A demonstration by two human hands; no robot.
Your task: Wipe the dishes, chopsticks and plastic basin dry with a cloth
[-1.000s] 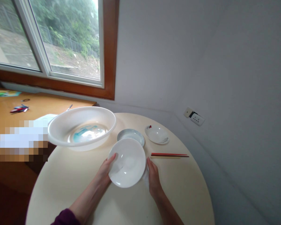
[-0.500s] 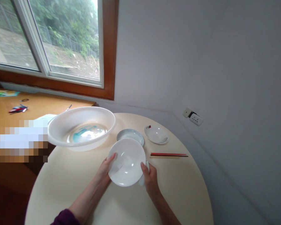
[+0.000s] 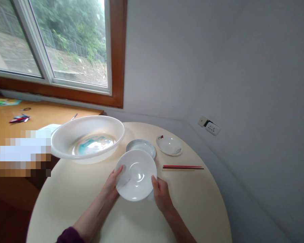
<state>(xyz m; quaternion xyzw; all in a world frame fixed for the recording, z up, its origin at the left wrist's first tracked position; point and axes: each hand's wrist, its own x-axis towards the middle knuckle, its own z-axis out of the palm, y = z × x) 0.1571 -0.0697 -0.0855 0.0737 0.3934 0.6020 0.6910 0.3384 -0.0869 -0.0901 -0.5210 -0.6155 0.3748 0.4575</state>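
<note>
A shallow white plate [image 3: 135, 179] is held tilted above the near middle of the round table, its inner side facing me. My left hand [image 3: 114, 182] is closed on its left rim, thumb over the inner edge and fingers beneath. At the right rim, my right hand [image 3: 162, 194] is closed with its thumb on the edge. A thin white cloth-like piece [image 3: 151, 196] shows under the plate beside that hand, and most of it is hidden. Just behind stands a pale blue-grey plate [image 3: 141, 144], partly covered from view.
On the table [image 3: 192, 206] are a large translucent basin [image 3: 88, 157] at left, a white dish with a red motif [image 3: 169, 145] at back right, and chopsticks [image 3: 182, 167] at right. A wooden desk [image 3: 48, 113] adjoins at left. Wall sockets [image 3: 212, 128] are beyond.
The held plate has shifted slightly left and turned a little. My right thumb now lies against its rim, and less of the white cloth-like piece shows.
</note>
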